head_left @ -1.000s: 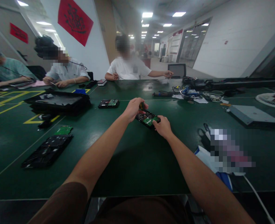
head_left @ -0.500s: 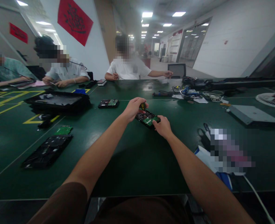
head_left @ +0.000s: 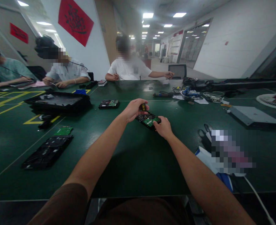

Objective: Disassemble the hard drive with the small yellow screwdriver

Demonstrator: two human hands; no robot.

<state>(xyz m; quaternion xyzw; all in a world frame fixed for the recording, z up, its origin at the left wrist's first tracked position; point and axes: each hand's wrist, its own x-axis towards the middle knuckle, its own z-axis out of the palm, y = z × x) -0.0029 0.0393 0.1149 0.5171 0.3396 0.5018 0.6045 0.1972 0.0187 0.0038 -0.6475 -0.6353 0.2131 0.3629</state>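
Near the middle of the green table, my left hand (head_left: 135, 110) is closed around the black-and-yellow handle of a screwdriver (head_left: 143, 107). The handle stands roughly upright over a black-cased electronic device (head_left: 149, 120) with a green circuit board; the tip is hidden. My right hand (head_left: 163, 127) grips the device's right end, thumb on top and fingers at the far side. To the left lies a black casing (head_left: 47, 151), with a loose green circuit board (head_left: 64, 130) at its far end. A similar board-bearing device (head_left: 109, 104) rests farther back.
A black tray (head_left: 60, 101) stands at left. A grey metal box (head_left: 256, 115), cables (head_left: 189, 93) and a white round part (head_left: 273, 100) are at right. A blue-and-white packet (head_left: 205, 159) lies beside my right forearm. Several people sit across the table.
My left hand has shifted and turned very slightly around the screwdriver handle. The right hand and the device stay in place.
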